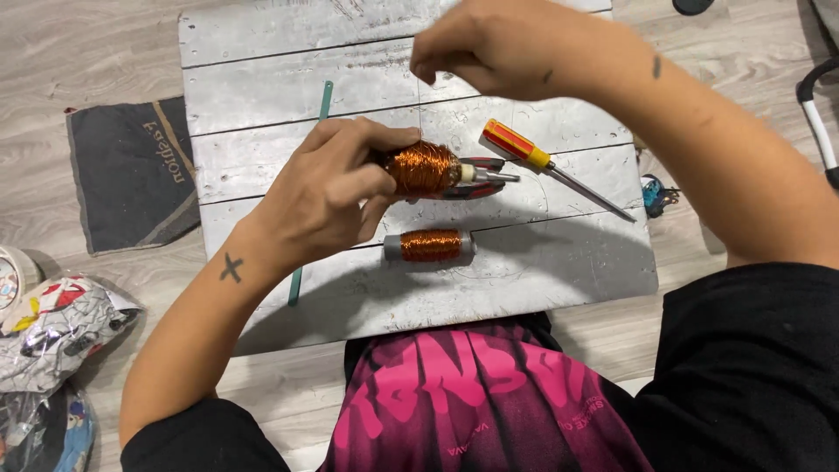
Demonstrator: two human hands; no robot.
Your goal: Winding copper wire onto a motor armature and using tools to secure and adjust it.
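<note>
Head view: left hand (pixel 328 188) grips copper coil (pixel 421 169), long axis pointing right; right hand (pixel 489 48) pinched shut above

Light was bright and even, coming from above. The grey board (pixel 262 52) showed dull glare along its upper planks. Soft shadows fell under the left hand (pixel 328 188) and across the board's near right part. The raised right hand (pixel 489 48) was slightly motion-blurred; the rest stayed sharp, with mild edge distortion.
</note>
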